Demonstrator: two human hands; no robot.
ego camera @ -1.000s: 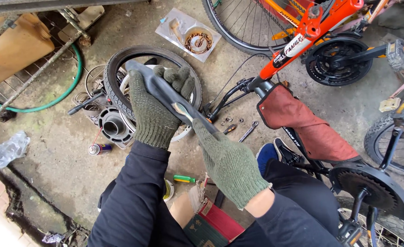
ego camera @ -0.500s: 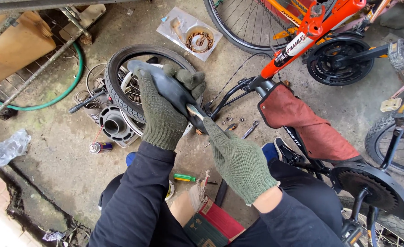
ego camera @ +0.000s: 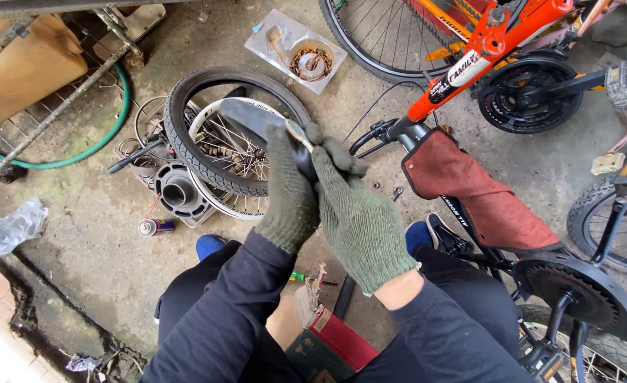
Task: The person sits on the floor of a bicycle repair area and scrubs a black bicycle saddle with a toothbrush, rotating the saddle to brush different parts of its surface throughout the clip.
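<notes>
Lying on the concrete ahead, a spoked wheel (ego camera: 221, 152) in its black tyre; nearer, a red-and-green carton (ego camera: 328, 344) between the knees. Left hand (ego camera: 291, 191) and right hand (ego camera: 359, 220), green-gloved and touching, both clamp a black inner tube (ego camera: 257, 117) above the wheel. Clear plastic packet (ego camera: 296, 50) of small parts further back; red-capped spray can (ego camera: 156, 227) left.

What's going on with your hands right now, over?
Left hand and right hand, both in green knit gloves, gripping a black rubber inner tube together. Small bicycle wheel with black tyre lies on the concrete below. Nothing blocking.
</notes>
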